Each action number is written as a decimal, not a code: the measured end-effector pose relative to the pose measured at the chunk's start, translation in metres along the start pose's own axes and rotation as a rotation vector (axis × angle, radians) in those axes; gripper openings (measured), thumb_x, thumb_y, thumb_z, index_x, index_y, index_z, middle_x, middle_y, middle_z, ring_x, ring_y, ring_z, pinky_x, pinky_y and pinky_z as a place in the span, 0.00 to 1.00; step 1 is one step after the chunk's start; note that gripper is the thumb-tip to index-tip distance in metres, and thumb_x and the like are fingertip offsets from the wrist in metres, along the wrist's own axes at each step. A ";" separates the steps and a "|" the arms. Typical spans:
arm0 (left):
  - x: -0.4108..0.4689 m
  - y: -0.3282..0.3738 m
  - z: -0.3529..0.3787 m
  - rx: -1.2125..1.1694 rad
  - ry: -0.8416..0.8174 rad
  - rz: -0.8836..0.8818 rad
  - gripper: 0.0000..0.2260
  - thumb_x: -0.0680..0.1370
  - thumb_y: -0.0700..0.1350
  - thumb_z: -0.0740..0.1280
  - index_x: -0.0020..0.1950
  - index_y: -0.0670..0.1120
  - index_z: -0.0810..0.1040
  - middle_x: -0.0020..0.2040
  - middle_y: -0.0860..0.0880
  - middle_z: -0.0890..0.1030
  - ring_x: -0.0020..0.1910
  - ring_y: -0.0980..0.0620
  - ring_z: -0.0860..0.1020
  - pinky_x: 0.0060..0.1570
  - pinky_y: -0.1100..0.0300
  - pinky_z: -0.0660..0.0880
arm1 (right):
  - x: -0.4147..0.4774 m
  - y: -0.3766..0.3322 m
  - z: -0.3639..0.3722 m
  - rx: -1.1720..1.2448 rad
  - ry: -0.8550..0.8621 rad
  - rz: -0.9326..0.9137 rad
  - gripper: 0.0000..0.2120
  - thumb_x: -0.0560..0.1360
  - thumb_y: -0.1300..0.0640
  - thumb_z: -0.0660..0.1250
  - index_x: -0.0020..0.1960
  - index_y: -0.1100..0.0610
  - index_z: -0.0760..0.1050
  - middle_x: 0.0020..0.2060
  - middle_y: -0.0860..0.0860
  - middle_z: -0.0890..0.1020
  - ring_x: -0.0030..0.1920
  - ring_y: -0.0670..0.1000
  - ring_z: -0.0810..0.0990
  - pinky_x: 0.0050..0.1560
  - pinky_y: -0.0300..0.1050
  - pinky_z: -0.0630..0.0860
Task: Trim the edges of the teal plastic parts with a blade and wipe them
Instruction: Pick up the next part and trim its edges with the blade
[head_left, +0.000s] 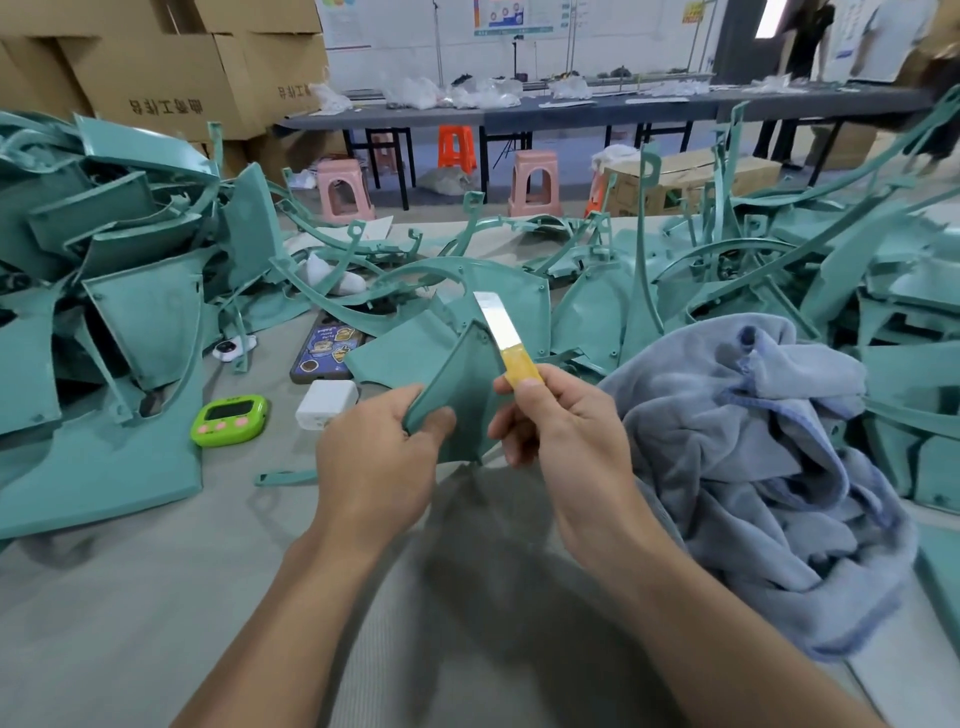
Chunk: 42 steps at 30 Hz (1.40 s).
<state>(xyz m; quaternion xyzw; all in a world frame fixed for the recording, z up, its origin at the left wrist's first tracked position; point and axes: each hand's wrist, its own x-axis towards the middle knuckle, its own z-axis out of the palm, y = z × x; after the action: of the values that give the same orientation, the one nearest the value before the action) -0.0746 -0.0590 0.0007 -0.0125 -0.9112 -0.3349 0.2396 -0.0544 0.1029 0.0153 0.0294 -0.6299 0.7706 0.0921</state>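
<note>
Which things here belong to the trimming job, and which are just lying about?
Job: teal plastic part held by left hand; yellow-handled steel blade in right hand; grey-blue towel; piled teal parts.
Lying about: green digital timer; white charger block; sticker-covered phone.

The plastic part (457, 384) is plain teal, like the piled parts (140, 322); the blade (496, 319) is bright silver, its handle (519, 366) yellow; the cloth (753, 441) is pale grey-blue; the timer (228, 420) is lime green with pink buttons; the phone case (327, 351) is dark with cartoon stickers; the near stool (343, 192) is pink, the far stool (456, 148) orange; the bench (130, 597) is grey.
</note>
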 end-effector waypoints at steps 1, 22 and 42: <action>0.000 0.000 0.001 0.004 0.000 0.007 0.13 0.72 0.58 0.64 0.35 0.51 0.72 0.29 0.53 0.74 0.34 0.55 0.74 0.32 0.56 0.67 | 0.001 0.002 -0.002 -0.007 0.014 0.018 0.12 0.84 0.63 0.60 0.46 0.60 0.80 0.29 0.54 0.81 0.25 0.51 0.72 0.27 0.39 0.69; 0.001 0.000 0.001 -0.040 0.052 -0.053 0.16 0.72 0.59 0.64 0.37 0.47 0.75 0.30 0.51 0.76 0.35 0.48 0.75 0.36 0.50 0.73 | 0.011 0.032 -0.041 -0.258 0.348 0.367 0.16 0.82 0.56 0.63 0.38 0.58 0.81 0.25 0.52 0.80 0.21 0.51 0.71 0.27 0.45 0.66; 0.004 -0.001 0.003 0.017 0.030 -0.074 0.18 0.72 0.62 0.61 0.38 0.47 0.76 0.29 0.50 0.77 0.34 0.50 0.75 0.33 0.54 0.69 | 0.005 0.029 -0.036 -0.190 0.246 0.209 0.15 0.81 0.60 0.59 0.40 0.58 0.79 0.26 0.55 0.80 0.20 0.50 0.69 0.22 0.40 0.64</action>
<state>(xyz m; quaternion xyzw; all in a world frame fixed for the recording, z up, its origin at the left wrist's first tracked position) -0.0794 -0.0582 -0.0003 0.0282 -0.9102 -0.3358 0.2408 -0.0622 0.1331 -0.0189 -0.1395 -0.6836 0.7107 0.0902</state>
